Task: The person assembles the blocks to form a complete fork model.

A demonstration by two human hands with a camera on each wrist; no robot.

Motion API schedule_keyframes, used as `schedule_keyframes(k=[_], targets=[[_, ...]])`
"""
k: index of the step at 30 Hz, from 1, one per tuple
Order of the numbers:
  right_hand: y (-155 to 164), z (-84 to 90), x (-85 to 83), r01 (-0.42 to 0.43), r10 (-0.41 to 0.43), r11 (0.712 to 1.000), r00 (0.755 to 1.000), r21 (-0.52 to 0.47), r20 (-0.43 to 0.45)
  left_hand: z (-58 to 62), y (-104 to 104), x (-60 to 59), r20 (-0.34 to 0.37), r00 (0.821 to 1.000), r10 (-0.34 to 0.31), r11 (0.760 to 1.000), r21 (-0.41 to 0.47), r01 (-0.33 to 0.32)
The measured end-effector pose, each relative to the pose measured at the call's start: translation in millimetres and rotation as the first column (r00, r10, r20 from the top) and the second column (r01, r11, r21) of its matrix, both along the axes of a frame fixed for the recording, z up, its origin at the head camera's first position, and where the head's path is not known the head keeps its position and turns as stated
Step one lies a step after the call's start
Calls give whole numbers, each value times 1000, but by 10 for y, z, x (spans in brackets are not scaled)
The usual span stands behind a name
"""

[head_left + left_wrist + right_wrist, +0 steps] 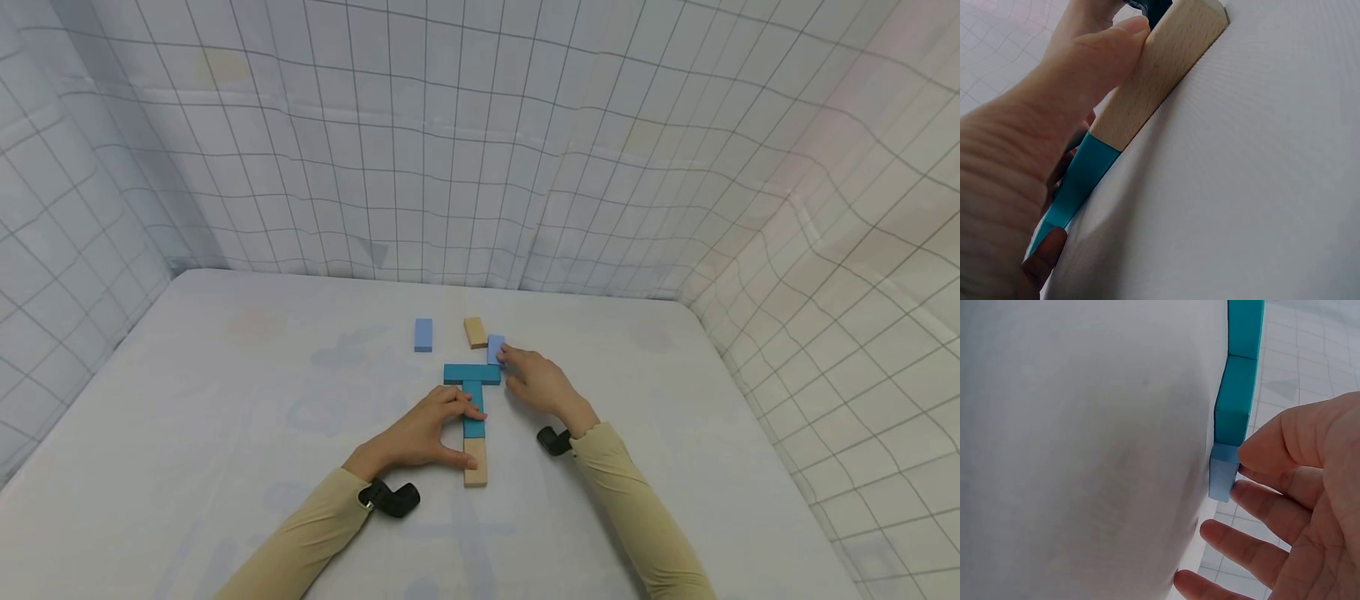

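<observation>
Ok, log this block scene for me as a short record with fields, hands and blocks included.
surface: white table inside grid-patterned cloth walls
left hand: thumb on the wooden block, fingers on the teal upright block
right hand: fingertips pinch the light blue block beside the teal crossbar block
shape: teal blocks form a T, wooden block at its foot
loose: spare blue block, tan block, farther back

Upper middle of the frame: a loose pale blue rectangular wooden block (423, 334) lies flat on the white worktop (225, 400), grid-patterned white curtain (450, 142) behind.
</observation>
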State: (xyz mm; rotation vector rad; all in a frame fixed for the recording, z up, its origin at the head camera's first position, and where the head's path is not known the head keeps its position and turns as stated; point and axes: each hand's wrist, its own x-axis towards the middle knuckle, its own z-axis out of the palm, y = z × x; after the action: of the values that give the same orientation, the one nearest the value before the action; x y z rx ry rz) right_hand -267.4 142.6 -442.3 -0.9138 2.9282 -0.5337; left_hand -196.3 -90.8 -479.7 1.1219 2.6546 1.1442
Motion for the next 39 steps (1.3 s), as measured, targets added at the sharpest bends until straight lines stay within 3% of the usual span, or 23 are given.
schedule_keyframes(k=[39], targets=[[-21,31,-6,-14,15,1000,1000,-9,25,8,-2,4,-13,1000,-3,1000,6,3]])
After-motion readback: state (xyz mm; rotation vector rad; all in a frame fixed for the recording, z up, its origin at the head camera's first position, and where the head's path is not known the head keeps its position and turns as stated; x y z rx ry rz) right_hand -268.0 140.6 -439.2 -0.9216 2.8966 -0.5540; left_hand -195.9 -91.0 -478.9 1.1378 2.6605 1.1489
